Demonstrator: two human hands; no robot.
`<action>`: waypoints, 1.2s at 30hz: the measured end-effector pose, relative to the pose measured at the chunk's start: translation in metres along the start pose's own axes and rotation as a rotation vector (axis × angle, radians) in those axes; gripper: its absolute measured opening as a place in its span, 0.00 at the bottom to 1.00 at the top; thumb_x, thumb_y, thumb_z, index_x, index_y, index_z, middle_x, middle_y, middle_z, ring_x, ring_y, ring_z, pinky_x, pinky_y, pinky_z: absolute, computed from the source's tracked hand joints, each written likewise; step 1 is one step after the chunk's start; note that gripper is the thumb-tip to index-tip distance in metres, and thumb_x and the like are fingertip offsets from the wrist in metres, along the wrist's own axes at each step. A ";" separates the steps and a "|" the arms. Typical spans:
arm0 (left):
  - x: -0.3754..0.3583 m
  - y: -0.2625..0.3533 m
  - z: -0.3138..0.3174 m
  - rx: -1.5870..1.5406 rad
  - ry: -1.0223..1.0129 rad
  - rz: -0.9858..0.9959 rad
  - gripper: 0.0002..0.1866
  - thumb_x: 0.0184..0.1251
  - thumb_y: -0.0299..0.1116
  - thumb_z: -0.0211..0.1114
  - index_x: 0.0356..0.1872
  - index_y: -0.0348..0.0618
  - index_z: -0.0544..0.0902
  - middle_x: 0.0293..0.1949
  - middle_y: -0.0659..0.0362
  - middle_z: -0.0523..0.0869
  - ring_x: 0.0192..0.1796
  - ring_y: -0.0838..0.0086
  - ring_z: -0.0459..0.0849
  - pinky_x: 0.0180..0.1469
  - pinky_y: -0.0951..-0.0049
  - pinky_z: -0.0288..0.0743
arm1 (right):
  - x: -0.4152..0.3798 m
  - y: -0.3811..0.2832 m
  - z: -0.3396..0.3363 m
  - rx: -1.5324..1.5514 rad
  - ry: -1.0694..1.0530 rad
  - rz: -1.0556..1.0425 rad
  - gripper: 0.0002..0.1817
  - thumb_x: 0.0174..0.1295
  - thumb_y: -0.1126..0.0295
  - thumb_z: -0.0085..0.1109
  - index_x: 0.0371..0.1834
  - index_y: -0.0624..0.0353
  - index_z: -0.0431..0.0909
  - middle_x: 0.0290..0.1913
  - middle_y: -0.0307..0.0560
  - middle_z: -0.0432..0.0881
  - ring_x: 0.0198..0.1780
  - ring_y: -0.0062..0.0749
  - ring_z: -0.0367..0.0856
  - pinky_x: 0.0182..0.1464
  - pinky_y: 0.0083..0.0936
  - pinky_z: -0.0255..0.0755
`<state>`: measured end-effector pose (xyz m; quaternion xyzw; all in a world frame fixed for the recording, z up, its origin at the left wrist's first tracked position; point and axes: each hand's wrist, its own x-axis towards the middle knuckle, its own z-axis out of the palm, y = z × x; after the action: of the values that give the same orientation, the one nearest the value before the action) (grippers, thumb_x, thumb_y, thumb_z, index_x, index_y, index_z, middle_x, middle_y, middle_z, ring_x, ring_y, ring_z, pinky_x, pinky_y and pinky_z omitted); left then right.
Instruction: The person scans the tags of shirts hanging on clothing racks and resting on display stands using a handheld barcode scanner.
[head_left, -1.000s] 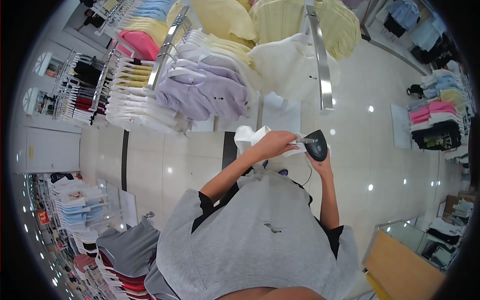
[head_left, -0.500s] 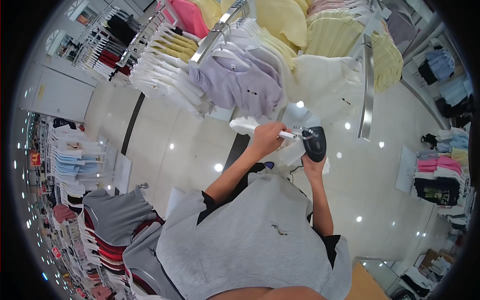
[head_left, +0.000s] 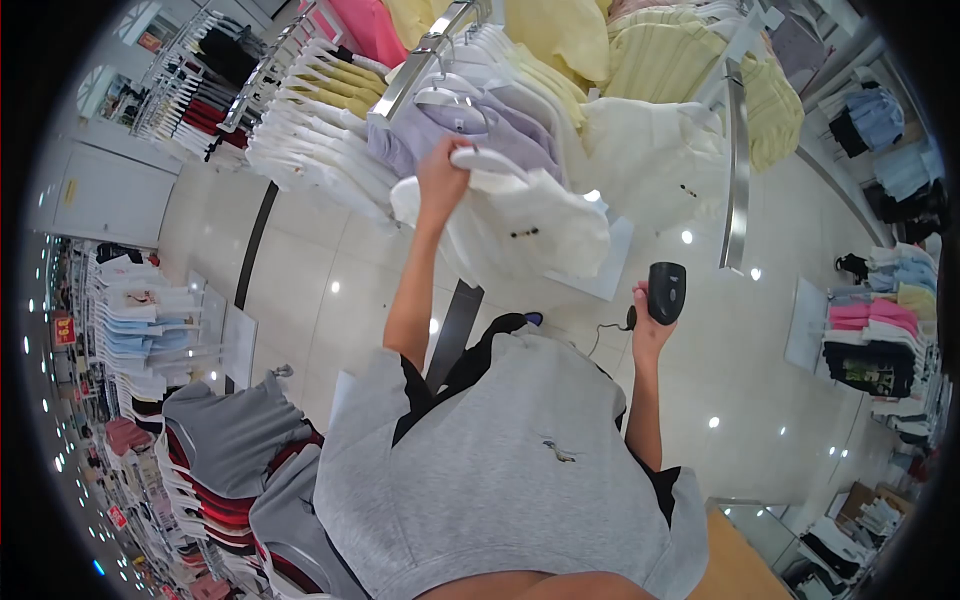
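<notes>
My left hand (head_left: 442, 185) is closed round a white hanger (head_left: 488, 160) at its upper left end. From this hanger hangs a white top (head_left: 550, 225) with a small dark ornament on its front. Right behind it, a lilac top (head_left: 400, 145) hangs on the rack and is partly covered. My right hand (head_left: 652, 328), off to the right and apart from the clothes, grips a black handheld barcode scanner (head_left: 667, 293). A thin dark cord (head_left: 605, 328) shows just left of that hand.
A metal display rail (head_left: 420, 60) stands in front with white, lilac and yellow tops. Another metal bar (head_left: 735, 170) juts out at right beside a white top (head_left: 650, 150). Grey and red garments (head_left: 225, 440) hang close at left. Shiny tiled floor (head_left: 560, 310) lies between.
My left hand has moved up and left with the white top, which now hangs spread out before the lilac one. The scanner has moved right and away from the hanger.
</notes>
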<state>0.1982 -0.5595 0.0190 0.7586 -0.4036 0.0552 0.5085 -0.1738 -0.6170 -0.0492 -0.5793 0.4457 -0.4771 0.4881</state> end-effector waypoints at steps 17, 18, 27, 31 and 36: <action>0.094 -0.159 -0.042 0.297 0.000 0.122 0.13 0.56 0.36 0.63 0.41 0.44 0.84 0.39 0.49 0.86 0.42 0.51 0.84 0.43 0.59 0.76 | -0.041 0.041 -0.020 0.260 0.139 0.343 0.07 0.53 0.84 0.57 0.35 0.65 0.77 0.32 0.42 0.78 0.28 0.22 0.75 0.32 0.20 0.70; 0.094 -0.161 -0.042 0.355 0.007 0.069 0.13 0.57 0.38 0.63 0.41 0.45 0.85 0.40 0.49 0.86 0.44 0.50 0.83 0.45 0.58 0.75 | -0.041 0.043 -0.019 0.258 0.144 0.344 0.07 0.53 0.84 0.57 0.35 0.65 0.77 0.32 0.42 0.78 0.28 0.22 0.75 0.32 0.20 0.70; 0.042 -0.189 -0.005 0.784 0.387 0.260 0.29 0.58 0.38 0.64 0.56 0.27 0.69 0.56 0.37 0.73 0.60 0.46 0.67 0.60 0.50 0.58 | -0.042 0.049 -0.020 0.313 0.168 0.364 0.06 0.55 0.82 0.59 0.35 0.63 0.74 0.33 0.43 0.78 0.29 0.24 0.75 0.33 0.22 0.69; -0.065 -0.119 0.084 0.213 0.408 0.071 0.19 0.54 0.30 0.61 0.46 0.30 0.72 0.41 0.47 0.73 0.47 0.54 0.71 0.53 0.58 0.65 | -0.045 0.048 -0.022 0.334 0.201 0.359 0.06 0.55 0.81 0.60 0.35 0.62 0.75 0.33 0.43 0.79 0.29 0.24 0.75 0.34 0.23 0.70; -0.058 0.044 0.199 -0.039 -0.169 0.435 0.26 0.54 0.33 0.66 0.55 0.37 0.71 0.53 0.46 0.75 0.59 0.53 0.71 0.60 0.55 0.63 | -0.059 0.042 -0.034 0.339 0.341 0.364 0.07 0.53 0.82 0.59 0.36 0.65 0.77 0.31 0.42 0.79 0.28 0.22 0.75 0.32 0.20 0.70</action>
<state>0.0653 -0.6964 -0.0730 0.6457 -0.5996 0.0921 0.4638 -0.2180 -0.5688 -0.0956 -0.3116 0.5315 -0.5400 0.5734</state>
